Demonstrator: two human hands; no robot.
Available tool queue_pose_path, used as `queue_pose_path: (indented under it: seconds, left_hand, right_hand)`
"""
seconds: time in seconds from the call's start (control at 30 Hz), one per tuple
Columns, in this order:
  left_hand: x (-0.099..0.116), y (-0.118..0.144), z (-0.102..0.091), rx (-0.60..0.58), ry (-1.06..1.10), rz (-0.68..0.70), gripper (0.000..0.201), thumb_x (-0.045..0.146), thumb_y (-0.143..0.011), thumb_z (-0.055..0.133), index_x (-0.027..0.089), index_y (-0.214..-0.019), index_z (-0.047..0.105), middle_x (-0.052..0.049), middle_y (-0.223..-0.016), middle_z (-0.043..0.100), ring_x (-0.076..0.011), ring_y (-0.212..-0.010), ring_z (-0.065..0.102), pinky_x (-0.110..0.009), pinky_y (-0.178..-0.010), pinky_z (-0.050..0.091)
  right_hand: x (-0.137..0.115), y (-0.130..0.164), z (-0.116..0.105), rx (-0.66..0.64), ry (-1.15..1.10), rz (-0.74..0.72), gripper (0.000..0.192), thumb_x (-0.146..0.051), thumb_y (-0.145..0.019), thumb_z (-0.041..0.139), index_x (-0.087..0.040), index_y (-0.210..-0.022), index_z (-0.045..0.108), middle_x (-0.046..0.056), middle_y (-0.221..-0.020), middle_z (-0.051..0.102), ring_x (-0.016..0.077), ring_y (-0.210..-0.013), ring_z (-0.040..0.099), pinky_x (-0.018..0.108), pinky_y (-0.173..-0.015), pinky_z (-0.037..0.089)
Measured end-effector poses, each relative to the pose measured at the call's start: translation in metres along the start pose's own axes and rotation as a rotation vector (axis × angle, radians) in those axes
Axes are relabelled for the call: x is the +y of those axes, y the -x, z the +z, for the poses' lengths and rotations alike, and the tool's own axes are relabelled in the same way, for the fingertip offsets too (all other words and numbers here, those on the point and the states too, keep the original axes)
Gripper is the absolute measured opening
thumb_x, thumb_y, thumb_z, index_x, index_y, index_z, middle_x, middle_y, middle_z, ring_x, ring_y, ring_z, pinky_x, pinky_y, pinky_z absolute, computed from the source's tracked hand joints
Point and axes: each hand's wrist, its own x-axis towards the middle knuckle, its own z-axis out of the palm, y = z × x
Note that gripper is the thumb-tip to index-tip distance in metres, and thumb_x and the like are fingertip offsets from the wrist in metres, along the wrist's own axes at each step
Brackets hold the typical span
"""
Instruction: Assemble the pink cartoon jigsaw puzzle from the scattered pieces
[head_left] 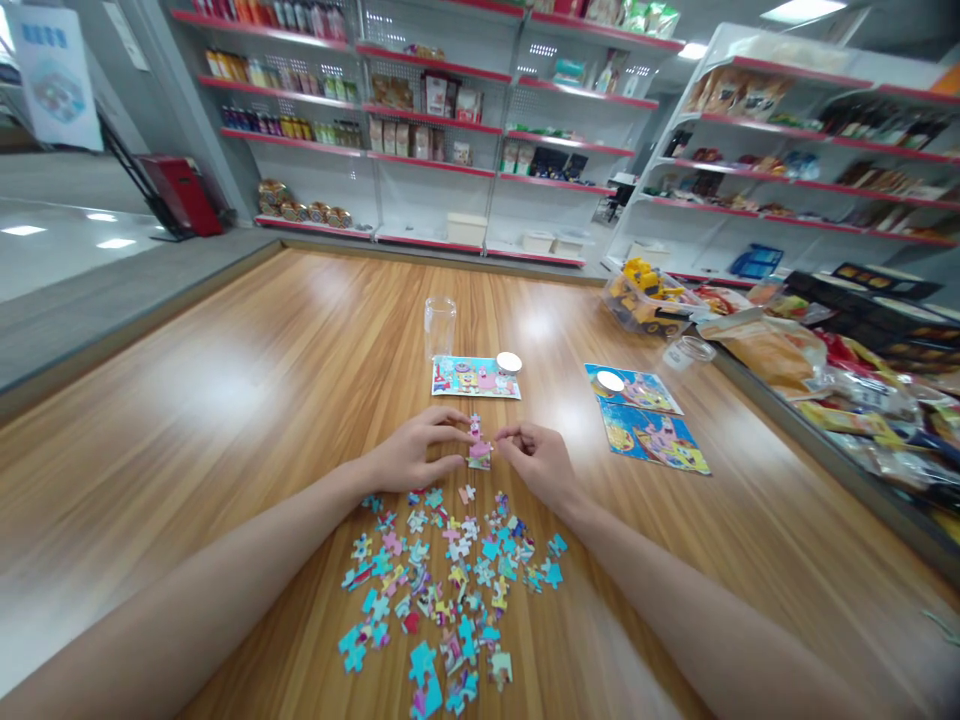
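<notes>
A small strip of joined jigsaw puzzle pieces [480, 452], pink with a cartoon figure, lies at the middle of the table. Beside its left edge is my left hand [420, 448], thumb and fingers apart, the fingertips at or touching the strip. My right hand [538, 462] is just to the right of it, thumb and forefinger pinched together; whatever is between them is too small to make out. Closer to me spread many loose puzzle pieces [484, 572], mostly turquoise, pink and yellow. Beyond the strip lies a cartoon picture card [469, 380] with a white round lid [508, 363] on it.
A clear jar [440, 328] stands behind the card. To the right lie two blue picture cards [660, 440], one bearing another lid [610, 382], and a clear jar on its side [688, 352]. A bin of yellow toy trucks [649, 300] and packaged snacks [862, 390] line the right edge.
</notes>
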Motion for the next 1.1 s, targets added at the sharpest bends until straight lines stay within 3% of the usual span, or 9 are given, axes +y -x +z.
queue_pose_path:
  seconds: [0.1, 0.2, 0.3, 0.43, 0.9, 1.1]
  left_hand:
    - [0.002, 0.000, -0.001, 0.006, -0.006, 0.004, 0.027, 0.022, -0.091, 0.059, 0.020, -0.117, 0.067, -0.012, -0.123, 0.057, -0.0253, -0.118, 0.053, -0.046, -0.103, 0.044]
    - [0.002, 0.000, -0.001, -0.017, -0.023, 0.003, 0.027, 0.020, -0.090, 0.059, 0.020, -0.116, 0.066, -0.012, -0.123, 0.057, -0.0255, -0.118, 0.052, -0.047, -0.103, 0.044]
    - [0.001, 0.000, 0.000, -0.051, -0.063, 0.021, 0.028, 0.018, -0.089, 0.059, 0.021, -0.116, 0.067, -0.011, -0.122, 0.057, -0.0259, -0.116, 0.052, -0.047, -0.103, 0.044]
    - [0.001, -0.001, 0.001, -0.074, -0.098, 0.025, 0.027, 0.016, -0.090, 0.057, 0.022, -0.114, 0.069, -0.010, -0.119, 0.060, -0.0254, -0.114, 0.054, -0.047, -0.101, 0.044]
    - [-0.002, 0.000, 0.003, -0.052, -0.097, 0.029, 0.026, 0.016, -0.092, 0.056, 0.023, -0.113, 0.069, -0.009, -0.117, 0.061, -0.0246, -0.113, 0.054, -0.045, -0.099, 0.046]
    - [-0.001, -0.001, 0.003, -0.048, -0.099, 0.028, 0.026, 0.016, -0.092, 0.056, 0.023, -0.112, 0.070, -0.009, -0.116, 0.061, -0.0249, -0.113, 0.054, -0.046, -0.099, 0.046]
  right_hand:
    - [-0.011, 0.014, -0.001, -0.193, 0.021, -0.261, 0.017, -0.024, -0.084, 0.056, -0.015, -0.087, 0.070, -0.003, -0.054, 0.050, 0.0099, -0.046, 0.042, 0.022, -0.047, 0.033]
    - [-0.021, 0.024, 0.000, -0.422, 0.101, -0.548, 0.016, -0.017, -0.082, 0.055, -0.019, -0.086, 0.070, -0.001, -0.060, 0.059, 0.0113, -0.051, 0.050, 0.024, -0.053, 0.037]
    - [-0.025, 0.029, 0.000, -0.546, 0.184, -0.674, 0.022, -0.015, -0.080, 0.053, -0.021, -0.092, 0.070, 0.000, -0.066, 0.064, 0.0136, -0.056, 0.057, 0.026, -0.054, 0.037]
    - [-0.024, 0.029, 0.000, -0.592, 0.248, -0.689, 0.023, -0.014, -0.080, 0.054, -0.022, -0.095, 0.070, 0.000, -0.067, 0.066, 0.0145, -0.057, 0.059, 0.027, -0.053, 0.037]
    - [-0.016, 0.022, -0.001, -0.501, 0.254, -0.590, 0.022, -0.014, -0.085, 0.050, -0.021, -0.088, 0.071, 0.000, -0.063, 0.067, 0.0135, -0.053, 0.058, 0.025, -0.055, 0.042]
    - [-0.016, 0.022, 0.000, -0.470, 0.251, -0.572, 0.021, -0.015, -0.085, 0.051, -0.021, -0.085, 0.071, -0.002, -0.056, 0.061, 0.0115, -0.047, 0.052, 0.024, -0.051, 0.037]
